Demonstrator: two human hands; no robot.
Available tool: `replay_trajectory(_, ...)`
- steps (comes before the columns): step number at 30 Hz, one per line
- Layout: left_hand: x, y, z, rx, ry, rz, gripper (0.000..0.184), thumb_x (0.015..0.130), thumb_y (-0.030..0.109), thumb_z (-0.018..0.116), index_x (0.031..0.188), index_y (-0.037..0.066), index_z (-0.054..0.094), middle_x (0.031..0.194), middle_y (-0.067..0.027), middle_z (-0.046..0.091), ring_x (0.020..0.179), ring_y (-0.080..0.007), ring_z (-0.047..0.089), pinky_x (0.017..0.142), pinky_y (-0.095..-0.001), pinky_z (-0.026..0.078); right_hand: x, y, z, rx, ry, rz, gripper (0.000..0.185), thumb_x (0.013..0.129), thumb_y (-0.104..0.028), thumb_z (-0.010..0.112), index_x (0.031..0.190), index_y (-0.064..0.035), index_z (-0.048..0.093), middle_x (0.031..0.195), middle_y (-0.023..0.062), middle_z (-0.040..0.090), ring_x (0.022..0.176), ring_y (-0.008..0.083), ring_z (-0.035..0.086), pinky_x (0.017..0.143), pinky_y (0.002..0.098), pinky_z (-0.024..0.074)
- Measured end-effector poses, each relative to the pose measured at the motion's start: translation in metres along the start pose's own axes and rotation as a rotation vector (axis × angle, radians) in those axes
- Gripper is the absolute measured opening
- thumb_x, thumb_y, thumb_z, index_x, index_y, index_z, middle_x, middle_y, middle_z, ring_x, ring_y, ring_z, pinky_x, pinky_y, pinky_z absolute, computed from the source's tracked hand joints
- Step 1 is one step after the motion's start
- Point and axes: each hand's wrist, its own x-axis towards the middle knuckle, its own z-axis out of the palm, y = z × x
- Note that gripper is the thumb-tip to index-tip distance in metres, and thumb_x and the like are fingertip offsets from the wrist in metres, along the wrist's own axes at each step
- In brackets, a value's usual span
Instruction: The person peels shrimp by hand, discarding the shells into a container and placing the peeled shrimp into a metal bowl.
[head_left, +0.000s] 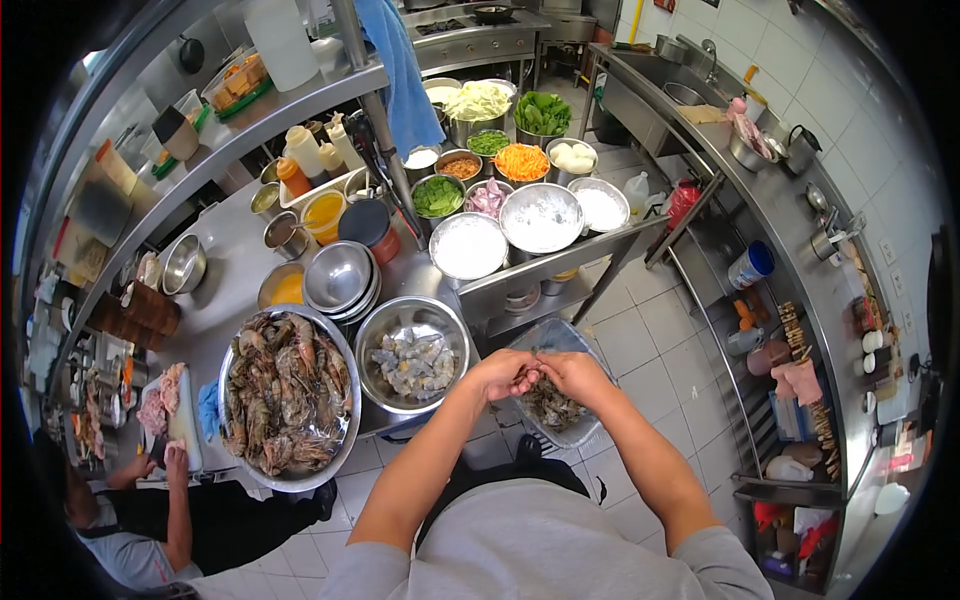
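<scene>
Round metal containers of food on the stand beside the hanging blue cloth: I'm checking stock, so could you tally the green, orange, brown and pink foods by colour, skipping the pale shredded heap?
Green: 3 (tall dark-green leafy bunch, finely chopped green pieces, flat green leaves)
Orange: 1 (shredded orange strips)
Brown: 1 (reddish-brown bits)
Pink: 1 (purplish-pink pieces)
Total: 6

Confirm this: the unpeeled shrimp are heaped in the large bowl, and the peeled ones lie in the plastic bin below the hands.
No: the head view shows the peeled shrimp in the steel bowl beside the large bowl, not the plastic bin; the rest stands.
</scene>
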Motion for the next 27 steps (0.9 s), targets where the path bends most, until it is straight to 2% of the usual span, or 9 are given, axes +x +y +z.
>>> replay_trajectory(4,0.004,-0.002,-0.005,-0.06,0.0,-0.128,0.014,0.094,0.019,0.053,0.088,0.007,0.059,0.07,-0.0016,0.058,0.054,-0.0102,0.05,0.045,-0.0247,0.033,0.005,-0.006,-0.004,-0.118,-0.094,-0.032,0.018,0.087,-0.018,0.063,0.098,-0.0074,0.072,0.086,0.0148,0.071,0.079,0.0343,0.069,0.07,0.0435,0.0553)
replay_trajectory(10,0.002,-0.004,0.0,-0.052,-0.047,-0.109,0.011,0.095,0.016,0.054,0.093,0.007,0.06,0.075,-0.0029,0.061,0.055,-0.0111,0.051,0.047,-0.0241,0.035,0.015,0.007,0.004,-0.24,-0.149,-0.019,0.015,0.087,-0.02,0.062,0.088,-0.0069,0.069,0.076,0.0156,0.069,0.072,0.036,0.067,0.065,0.0459,0.0543)
replay_trajectory(13,-0.012,0.002,0.014,0.052,-0.029,0.039,0.013,0.096,0.015,0.055,0.1,0.004,0.06,0.079,-0.0044,0.064,0.057,-0.0121,0.055,0.048,-0.0243,0.037,0.018,0.012,0.005,-0.113,-0.068,0.045,0.016,0.09,-0.018,0.061,0.092,-0.0052,0.07,0.08,0.0162,0.07,0.074,0.0334,0.069,0.067,0.0428,0.0551)
replay_trajectory(15,-0.014,0.003,0.013,0.067,-0.034,0.097,0.014,0.097,0.015,0.054,0.103,0.004,0.06,0.081,-0.0052,0.064,0.058,-0.0124,0.056,0.049,-0.0246,0.038,0.016,0.014,0.005,0.282,0.026,0.296,0.016,0.093,-0.016,0.061,0.098,-0.0037,0.07,0.088,0.0161,0.071,0.078,0.0283,0.07,0.072,0.037,0.0551)
replay_trajectory(18,-0.016,0.005,0.006,0.048,-0.017,0.172,0.016,0.098,0.016,0.053,0.105,0.003,0.059,0.081,-0.006,0.065,0.058,-0.0128,0.057,0.049,-0.025,0.038,0.014,0.011,0.004,0.486,0.083,0.346,0.018,0.094,-0.014,0.062,0.106,-0.0036,0.07,0.096,0.0145,0.072,0.082,0.0232,0.07,0.076,0.0325,0.0539)
replay_trajectory(19,-0.015,0.004,0.003,0.008,0.001,0.186,0.016,0.098,0.016,0.052,0.104,0.003,0.059,0.081,-0.006,0.065,0.057,-0.0128,0.056,0.049,-0.0251,0.038,0.011,0.005,0.002,0.487,0.084,0.344,0.018,0.094,-0.014,0.062,0.106,-0.0036,0.07,0.096,0.0145,0.072,0.082,0.0232,0.07,0.076,0.0325,0.0539)
replay_trajectory(21,-0.013,0.001,-0.001,0.006,0.01,0.174,0.016,0.099,0.017,0.052,0.102,0.003,0.059,0.079,-0.0056,0.064,0.056,-0.0127,0.056,0.048,-0.0252,0.038,0.004,-0.01,-0.004,0.461,0.036,0.265,0.024,0.089,-0.017,0.063,0.109,-0.0037,0.068,0.099,0.0171,0.071,0.09,0.0336,0.068,0.079,0.0386,0.0538)
replay_trajectory(24,-0.01,-0.003,-0.002,0.027,0.015,0.119,0.017,0.099,0.017,0.05,0.098,0.003,0.06,0.076,-0.0047,0.064,0.055,-0.0126,0.054,0.048,-0.0255,0.037,-0.001,-0.018,-0.009,0.141,0.029,0.08,0.025,0.087,-0.017,0.065,0.108,-0.0049,0.069,0.098,0.0166,0.071,0.089,0.0339,0.068,0.079,0.0404,0.0542)
replay_trajectory(27,-0.008,-0.003,0.0,0.047,0.009,0.052,0.019,0.099,0.018,0.05,0.093,0.004,0.061,0.074,-0.0041,0.063,0.053,-0.0125,0.053,0.048,-0.0254,0.037,-0.001,-0.013,0.002,0.023,0.1,0.024,0.016,0.084,-0.018,0.065,0.092,-0.0055,0.07,0.084,0.0152,0.07,0.077,0.0339,0.067,0.069,0.0432,0.0545)
